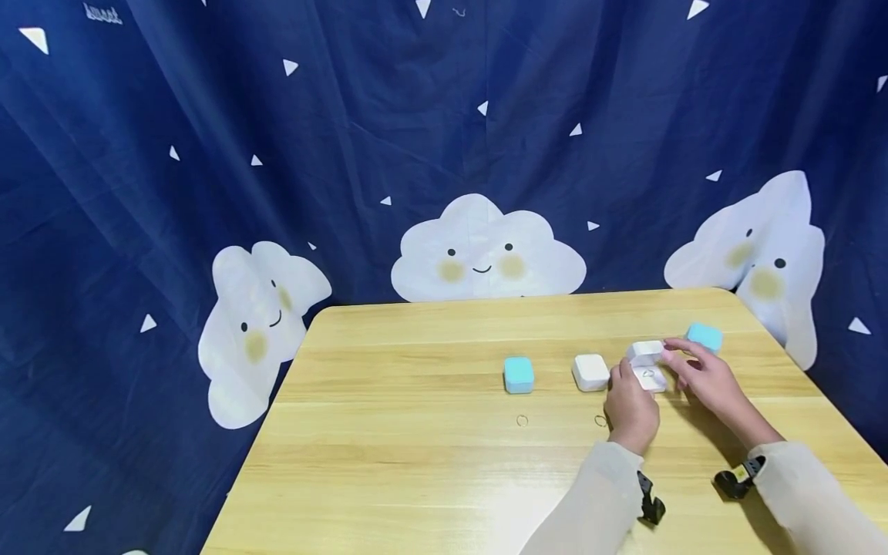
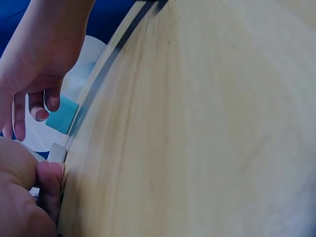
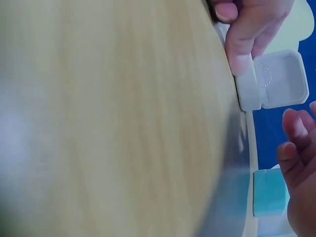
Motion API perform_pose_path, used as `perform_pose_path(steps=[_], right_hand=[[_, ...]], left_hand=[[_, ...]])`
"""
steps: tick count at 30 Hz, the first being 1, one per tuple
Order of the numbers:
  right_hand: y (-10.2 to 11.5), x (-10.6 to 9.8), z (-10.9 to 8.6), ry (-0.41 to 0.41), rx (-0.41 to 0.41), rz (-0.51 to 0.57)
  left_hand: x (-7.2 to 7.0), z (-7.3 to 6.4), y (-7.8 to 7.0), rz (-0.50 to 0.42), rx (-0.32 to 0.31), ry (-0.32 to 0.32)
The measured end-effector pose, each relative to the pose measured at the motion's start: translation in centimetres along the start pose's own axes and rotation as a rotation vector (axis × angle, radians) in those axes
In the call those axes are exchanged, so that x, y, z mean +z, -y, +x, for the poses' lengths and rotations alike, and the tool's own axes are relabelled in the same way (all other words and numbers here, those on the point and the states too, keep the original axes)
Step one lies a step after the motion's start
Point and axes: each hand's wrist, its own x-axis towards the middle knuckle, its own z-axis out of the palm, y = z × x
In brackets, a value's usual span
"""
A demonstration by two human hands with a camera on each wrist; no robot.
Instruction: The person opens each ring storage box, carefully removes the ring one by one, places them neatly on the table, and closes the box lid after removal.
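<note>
A white ring box (image 1: 645, 352) stands on the table with its lid raised. A thin ring (image 1: 648, 373) sits upright in its insert. My left hand (image 1: 633, 412) grips the base of this box from its left side. In the right wrist view, the left thumb presses along the base, beside the open lid (image 3: 286, 79). My right hand (image 1: 711, 385) is at the right of the lid, fingers loosely bent. In the right wrist view, the right fingertips (image 3: 291, 118) appear slightly apart from the lid.
A closed white box (image 1: 590, 373) and a closed blue box (image 1: 519, 375) stand to the left. Two loose rings lie in front of them, one ring (image 1: 523, 421) and another ring (image 1: 600, 421). Another blue box (image 1: 704, 337) stands behind the right hand, near the table's (image 1: 388, 478) right edge.
</note>
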Motion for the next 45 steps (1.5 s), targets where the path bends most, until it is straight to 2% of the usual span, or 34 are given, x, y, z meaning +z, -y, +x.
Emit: perform_pose_path(steps=[4, 11, 16, 23, 31, 34, 41, 45], right_hand=[[0.3, 0.2, -0.8, -0.058, -0.051, -0.018], [0.5, 0.5, -1.4, -0.113, -0.111, -0.092], [0.3, 0.7, -1.4, -0.062, -0.101, -0.131], [-0.2, 1.1, -0.9, -0.047, -0.186, -0.187], [-0.4, 0.8, -0.4, 0.04, -0.1, -0.182], [-0.5, 0.8, -0.3, 0.043, -0.101, -0.183], [-1.0, 1.2, 0.3, 0.013, -0.195, -0.21], [-1.1, 1.4, 0.5, 0.002, -0.184, -0.2]], left_hand=[[0.0, 0.0, 0.0, 0.003, 0.002, -0.004], [0.1, 0.0, 0.1, 0.003, 0.001, -0.015], [0.1, 0.0, 0.1, 0.017, 0.011, -0.012], [0.2, 0.0, 0.2, 0.027, 0.024, -0.023], [-0.1, 0.0, 0.0, 0.023, 0.0, -0.007], [-0.1, 0.1, 0.0, 0.019, 0.002, -0.011], [-0.1, 0.1, 0.0, 0.02, -0.003, 0.001], [0.0, 0.1, 0.1, 0.023, 0.013, -0.015]])
